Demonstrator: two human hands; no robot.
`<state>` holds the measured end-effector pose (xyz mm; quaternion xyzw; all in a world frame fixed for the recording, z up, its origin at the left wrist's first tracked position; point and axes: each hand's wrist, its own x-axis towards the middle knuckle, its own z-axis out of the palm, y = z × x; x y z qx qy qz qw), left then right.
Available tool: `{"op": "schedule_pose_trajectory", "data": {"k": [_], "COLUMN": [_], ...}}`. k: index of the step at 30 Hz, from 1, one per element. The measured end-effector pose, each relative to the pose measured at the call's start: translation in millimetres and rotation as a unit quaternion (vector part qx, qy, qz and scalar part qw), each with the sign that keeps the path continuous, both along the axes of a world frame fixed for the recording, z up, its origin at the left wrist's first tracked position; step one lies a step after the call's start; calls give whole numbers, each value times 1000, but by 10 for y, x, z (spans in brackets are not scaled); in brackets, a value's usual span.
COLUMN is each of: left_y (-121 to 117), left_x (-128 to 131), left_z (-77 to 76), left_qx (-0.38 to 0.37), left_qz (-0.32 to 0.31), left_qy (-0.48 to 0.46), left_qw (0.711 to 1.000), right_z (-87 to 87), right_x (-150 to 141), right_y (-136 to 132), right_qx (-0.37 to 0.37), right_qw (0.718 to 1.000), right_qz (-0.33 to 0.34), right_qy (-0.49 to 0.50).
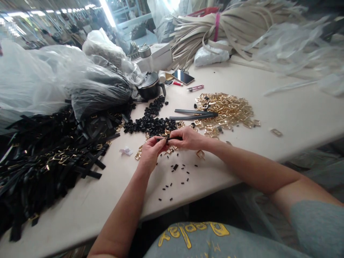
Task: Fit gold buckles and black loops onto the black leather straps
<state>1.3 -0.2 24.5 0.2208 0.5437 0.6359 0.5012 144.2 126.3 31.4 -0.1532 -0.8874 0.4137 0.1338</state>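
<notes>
My left hand (153, 149) and my right hand (189, 138) meet over the middle of the table, both closed on one black strap (176, 138). Fingers cover most of the strap, so its ends and any buckle on it are hard to make out. Just behind my hands lies a heap of small black loops (150, 123). To the right spreads a pile of gold buckles (228, 109), with a folded black strap (193, 115) resting against its left side. Several tiny black pieces (175, 167) are scattered on the tabletop in front of my hands.
Black straps with gold buckles (61, 154) are heaped along the left, under plastic bags (102, 86). Behind stand a black mug (150, 87), a phone (183, 77) and pink-handled thread snips (195, 88). Beige strips (233, 28) lie bundled at the back. The table's front edge (188, 204) is near my body.
</notes>
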Motion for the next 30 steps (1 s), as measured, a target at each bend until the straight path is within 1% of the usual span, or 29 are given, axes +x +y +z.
{"op": "schedule_pose_trajectory", "data": {"k": [3,7,12,16,18,23,26,30], "left_y": [3,0,18,30,32,36,38,34], "left_x": [-45,-55,13,51,60,59,30,-18], "left_z": [25,-6,-84,-72,-56,-65,-93,-115], "left_qx": [17,30,32,31,23,18,10,4], "left_qz": [38,42,29,44,39,23,39,56], "left_qy": [-4,-24,-34,-19,-23,-53,-54,-27], "left_qw": [999,998,998,998,999,998,998,998], "right_z": [77,142,82,28,16,20,39,51], "right_x": [31,40,-6,-26,-27,-20,-14,-7], "right_y": [33,29,-44,-66,-65,-55,-51,-54], "right_qx": [-7,-16,9,50,61,53,43,37], "right_qw": [1000,1000,1000,999,998,999,999,999], "right_qz": [11,17,12,2,1,0,3,-7], "right_qy": [-18,-11,13,8,2,7,10,5]}}
